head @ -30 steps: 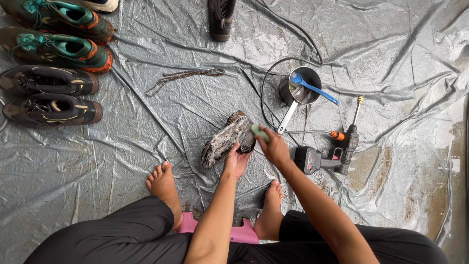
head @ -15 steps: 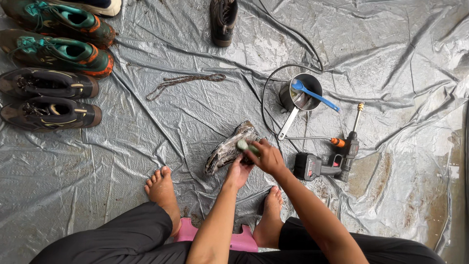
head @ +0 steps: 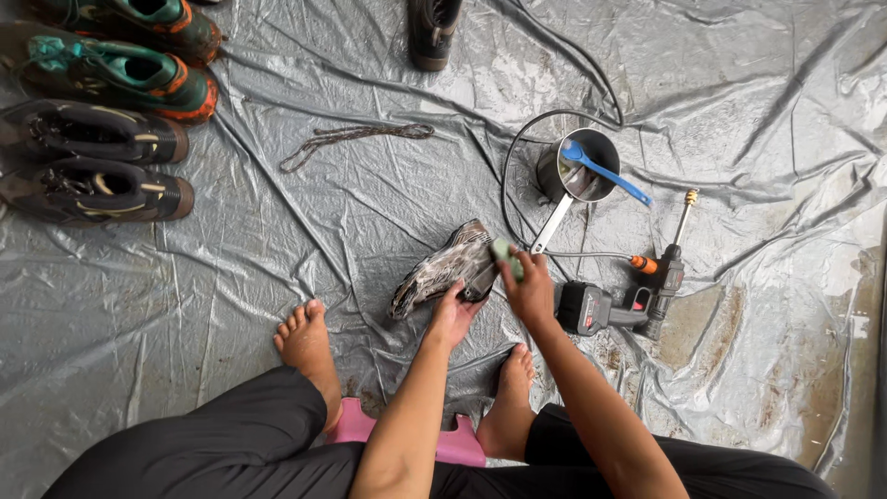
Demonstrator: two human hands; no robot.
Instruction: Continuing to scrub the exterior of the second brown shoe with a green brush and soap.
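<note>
While left hand (head: 453, 319) steadies the muddy shoe (head: 439, 268), right hand (head: 528, 294) seemingly presses a sponge (head: 506, 257).

A muddy shoe (head: 439, 270), grey-brown and streaked, lies tilted on its side, toe pointing down-left, its heel end up in the grip of the left hand (head: 455, 316). A small pale-green sponge (head: 507, 259) sits pinched in the right hand (head: 531, 291), pressed against the shoe's heel just above the left grip.
</note>
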